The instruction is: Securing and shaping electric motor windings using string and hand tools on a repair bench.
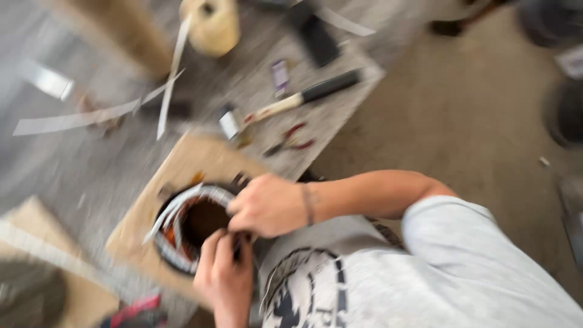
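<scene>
Both hands work the motor stator [194, 228] at lower centre: right hand [267, 205] gripping its rim, left hand [226, 270] pinching the near edge—grip detail blurred; steady seating seems next.

L hand [226, 273] fingers curled; R hand [267, 205] closed, forearm bent across.

A round metal ring wound with copper wire [191, 228] sits low in the middle of the frame, on a flat brown cardboard sheet [182, 164]. The right hand [267, 205] rests on the ring's right edge. The left hand [226, 273] touches its lower edge, just below the right hand. Above them, on the grey speckled table [109, 164], lies a wooden-handled hammer with a black grip [291, 102]. Small red-handled pliers [290, 140] lie just below the hammer. A pale roll of string [212, 24] stands at the top, left of the middle. Long white paper strips [91, 115] lie at the upper left.
</scene>
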